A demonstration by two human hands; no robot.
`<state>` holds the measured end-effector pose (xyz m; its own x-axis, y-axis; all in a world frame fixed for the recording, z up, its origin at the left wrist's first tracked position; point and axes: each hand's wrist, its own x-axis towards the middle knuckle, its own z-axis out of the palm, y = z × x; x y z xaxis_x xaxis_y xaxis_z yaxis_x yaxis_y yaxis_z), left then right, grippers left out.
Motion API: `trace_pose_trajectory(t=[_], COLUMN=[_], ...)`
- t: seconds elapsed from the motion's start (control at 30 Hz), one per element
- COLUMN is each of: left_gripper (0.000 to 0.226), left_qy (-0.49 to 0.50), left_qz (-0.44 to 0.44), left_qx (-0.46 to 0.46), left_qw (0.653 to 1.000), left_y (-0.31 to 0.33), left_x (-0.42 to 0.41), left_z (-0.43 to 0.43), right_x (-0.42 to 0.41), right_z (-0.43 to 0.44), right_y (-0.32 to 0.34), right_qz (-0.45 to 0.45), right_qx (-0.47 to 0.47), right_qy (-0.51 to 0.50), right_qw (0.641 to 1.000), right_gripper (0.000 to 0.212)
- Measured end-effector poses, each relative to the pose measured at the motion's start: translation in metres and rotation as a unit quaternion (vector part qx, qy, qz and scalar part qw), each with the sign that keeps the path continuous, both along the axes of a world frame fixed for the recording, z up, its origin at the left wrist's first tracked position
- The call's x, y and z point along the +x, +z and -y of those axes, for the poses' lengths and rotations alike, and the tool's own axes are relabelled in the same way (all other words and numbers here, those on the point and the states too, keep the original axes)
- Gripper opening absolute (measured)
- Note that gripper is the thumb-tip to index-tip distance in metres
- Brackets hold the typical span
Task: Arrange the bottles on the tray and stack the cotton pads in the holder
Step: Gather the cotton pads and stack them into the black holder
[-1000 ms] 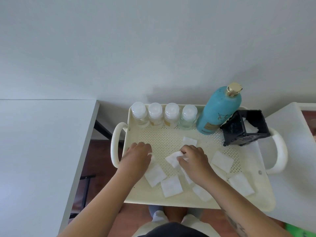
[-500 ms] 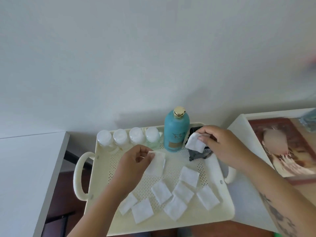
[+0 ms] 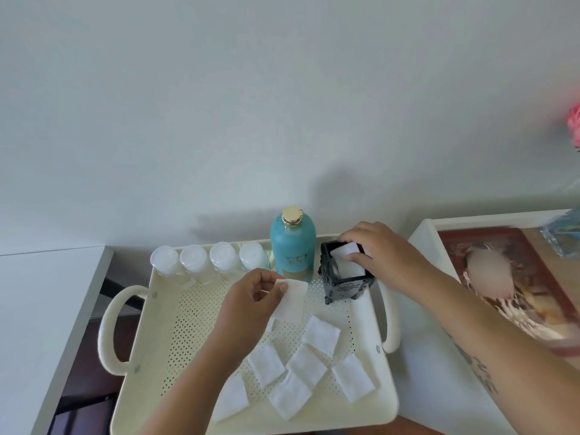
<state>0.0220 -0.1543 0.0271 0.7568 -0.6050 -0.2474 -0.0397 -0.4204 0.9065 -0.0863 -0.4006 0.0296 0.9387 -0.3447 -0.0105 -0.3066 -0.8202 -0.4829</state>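
A cream perforated tray holds several small clear bottles with white caps in a row along its back edge, beside a tall teal bottle with a gold cap. A black square holder stands at the tray's back right. My right hand is over the holder, fingers on a white cotton pad at its opening. My left hand pinches another cotton pad above the tray's middle. Several loose pads lie on the tray's front half.
A white table stands at left with a dark gap between it and the tray. At right a white surface carries a framed picture. Something pink shows at the far right edge. A plain wall rises behind.
My right hand carried a pad from the tray's middle up to the holder and now presses it into the opening. My left hand lifted a pad off the tray.
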Motion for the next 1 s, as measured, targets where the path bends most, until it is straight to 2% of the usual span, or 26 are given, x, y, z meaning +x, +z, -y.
trace_pose_trajectory(t=[0.07,0.13,0.3,0.43,0.57,0.7,0.8,0.9,1.0], left_gripper=[0.011,0.011,0.012,0.012,0.008,0.006,0.006,0.006,0.004], left_qy=[0.007,0.013,0.015,0.013,0.011,0.030,0.045,0.041,0.038], left_qz=[-0.010,-0.015,-0.018,-0.022,-0.020,-0.019,-0.019,-0.001,0.010], left_qx=[-0.005,-0.006,-0.003,-0.004,-0.009,-0.020,-0.036,-0.038,-0.037], left_qw=[1.000,1.000,1.000,1.000,1.000,0.999,0.998,0.998,0.999], left_y=[0.000,0.000,0.001,0.002,0.002,0.005,0.009,0.013,0.015], left_x=[-0.004,-0.007,-0.014,-0.016,-0.015,-0.016,-0.019,-0.028,-0.036], left_z=[0.002,0.005,0.012,0.016,0.020,0.032,0.047,0.068,0.093], right_x=[-0.009,-0.016,-0.020,-0.019,-0.023,-0.024,-0.030,-0.045,-0.055], right_z=[-0.002,-0.006,-0.020,-0.024,-0.022,-0.025,-0.029,-0.043,-0.064], right_y=[0.002,0.003,-0.006,-0.008,-0.011,-0.018,-0.023,-0.033,-0.048], right_qz=[0.043,0.047,-0.039,-0.082,-0.024,-0.020,0.069,0.166,0.194], right_qx=[-0.025,-0.042,-0.089,-0.058,-0.030,-0.045,0.029,0.105,0.133], right_qy=[-0.013,-0.005,0.049,0.069,0.025,0.033,-0.036,-0.179,-0.264], right_qw=[0.999,0.998,0.994,0.993,0.999,0.998,0.997,0.964,0.935], right_gripper=[0.020,0.009,0.031,0.037,0.030,0.029,0.028,0.028,0.027])
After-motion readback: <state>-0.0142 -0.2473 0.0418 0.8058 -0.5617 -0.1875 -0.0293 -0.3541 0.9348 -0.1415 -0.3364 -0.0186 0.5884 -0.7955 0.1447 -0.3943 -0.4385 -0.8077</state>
